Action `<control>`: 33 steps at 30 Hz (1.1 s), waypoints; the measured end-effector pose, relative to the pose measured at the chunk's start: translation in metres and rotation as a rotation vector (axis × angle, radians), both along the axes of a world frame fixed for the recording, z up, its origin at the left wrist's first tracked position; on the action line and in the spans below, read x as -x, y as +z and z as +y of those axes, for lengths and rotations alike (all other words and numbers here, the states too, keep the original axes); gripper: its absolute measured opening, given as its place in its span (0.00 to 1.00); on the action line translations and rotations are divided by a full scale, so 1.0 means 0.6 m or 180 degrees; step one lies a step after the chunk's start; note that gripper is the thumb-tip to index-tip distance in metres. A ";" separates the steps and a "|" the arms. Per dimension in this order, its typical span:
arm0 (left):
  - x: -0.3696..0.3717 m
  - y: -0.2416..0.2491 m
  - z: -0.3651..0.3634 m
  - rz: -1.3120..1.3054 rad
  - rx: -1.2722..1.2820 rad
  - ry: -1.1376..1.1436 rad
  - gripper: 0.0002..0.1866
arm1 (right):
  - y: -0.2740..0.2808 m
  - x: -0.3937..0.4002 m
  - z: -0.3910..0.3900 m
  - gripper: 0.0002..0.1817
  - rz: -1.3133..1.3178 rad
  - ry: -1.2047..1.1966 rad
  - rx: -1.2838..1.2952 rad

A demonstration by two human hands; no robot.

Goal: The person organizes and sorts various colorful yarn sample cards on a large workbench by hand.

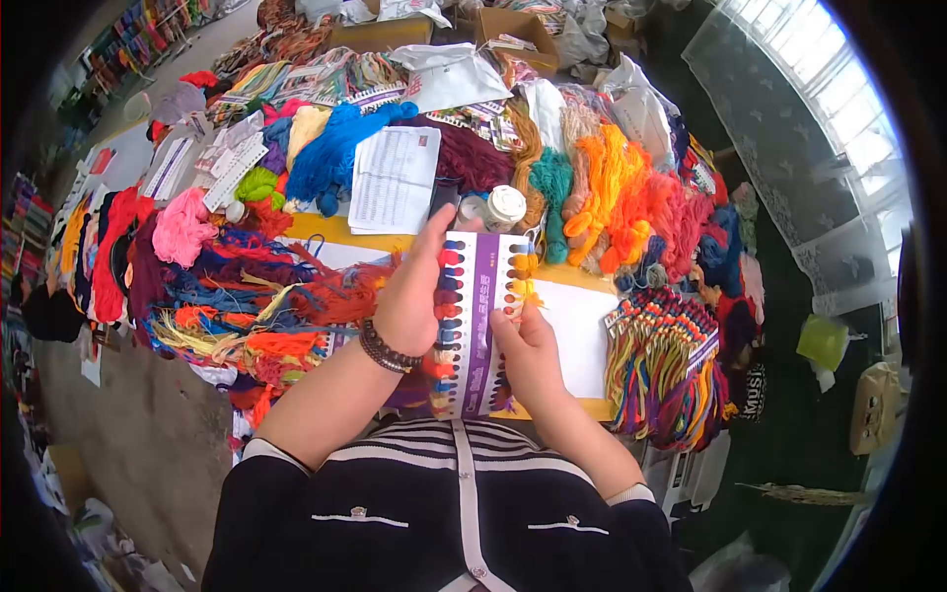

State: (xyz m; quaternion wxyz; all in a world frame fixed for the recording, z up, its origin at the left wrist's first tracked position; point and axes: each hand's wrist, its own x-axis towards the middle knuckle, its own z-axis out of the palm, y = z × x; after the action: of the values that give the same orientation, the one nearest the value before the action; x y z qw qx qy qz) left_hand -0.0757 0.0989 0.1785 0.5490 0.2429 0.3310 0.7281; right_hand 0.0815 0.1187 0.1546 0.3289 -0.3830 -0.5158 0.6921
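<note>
A long white card (481, 326) with a purple printed strip is held upright in front of my body, with colourful threads looped through the holes on both long edges. My left hand (414, 296) lies along the card's left edge, its fingers stretched up and away from the palm. With thumb on the front, my right hand (530, 355) grips the card's right edge near a yellow thread tuft. Right of the card, a white sheet (575, 331) lies on the yellow table surface (592, 407).
Thread bundles lie left, including a pink hank (184, 227), and orange hanks (604, 197) lie right. Threaded cards (663, 365) are stacked at the right. Behind my hands are printed papers (393, 180) and a white-lidded jar (506, 204). Cardboard boxes (515, 37) stand at the back.
</note>
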 end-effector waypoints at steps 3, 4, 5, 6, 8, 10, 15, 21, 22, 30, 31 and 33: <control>-0.004 0.007 -0.001 -0.0024 0.0333 -0.0054 0.27 | 0.015 -0.007 0.008 0.09 -0.0092 0.0224 -0.0090; -0.001 0.003 0.004 -0.0460 0.0396 -0.0354 0.28 | 0.023 -0.006 0.008 0.09 -0.0087 0.0224 -0.0091; 0.000 0.001 0.008 -0.0896 0.0458 -0.0652 0.29 | 0.032 -0.005 0.007 0.09 0.0025 0.0239 -0.0030; -0.001 0.002 0.010 -0.0893 0.0459 -0.0648 0.29 | 0.036 -0.004 0.007 0.09 0.0134 0.0256 0.0034; -0.009 0.004 0.011 -0.1243 0.0260 -0.0752 0.31 | 0.033 -0.005 0.010 0.09 0.0116 0.0275 0.0037; -0.013 -0.015 0.008 -0.1401 0.0277 -0.0713 0.32 | 0.030 -0.004 0.006 0.08 0.0094 0.0291 0.0053; -0.025 -0.083 -0.011 -0.0594 0.0570 -0.0582 0.27 | 0.036 0.002 -0.007 0.09 0.0489 0.0293 0.0174; -0.043 0.017 -0.057 -0.0555 0.0400 -0.0269 0.36 | 0.049 0.001 -0.008 0.07 0.0338 -0.0151 -0.0305; -0.048 0.020 -0.058 -0.0616 0.0512 -0.0203 0.36 | 0.049 0.004 -0.011 0.07 0.0336 -0.0138 -0.0306; -0.030 -0.089 -0.067 -0.0332 0.0625 -0.0982 0.37 | 0.047 0.016 -0.011 0.08 0.0627 -0.0232 0.0008; -0.032 -0.031 -0.072 0.0192 0.0091 -0.0647 0.41 | 0.047 0.009 -0.004 0.08 0.0458 -0.0247 0.0015; -0.039 -0.012 -0.082 0.0361 0.0189 -0.0274 0.40 | 0.029 0.002 0.006 0.08 0.0282 -0.0291 0.0000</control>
State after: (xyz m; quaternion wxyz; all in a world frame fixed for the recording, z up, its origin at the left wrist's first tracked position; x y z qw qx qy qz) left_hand -0.0524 0.0495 0.1715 0.5670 0.2813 0.3723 0.6787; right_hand 0.0801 0.1222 0.1720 0.3826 -0.3752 -0.4827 0.6927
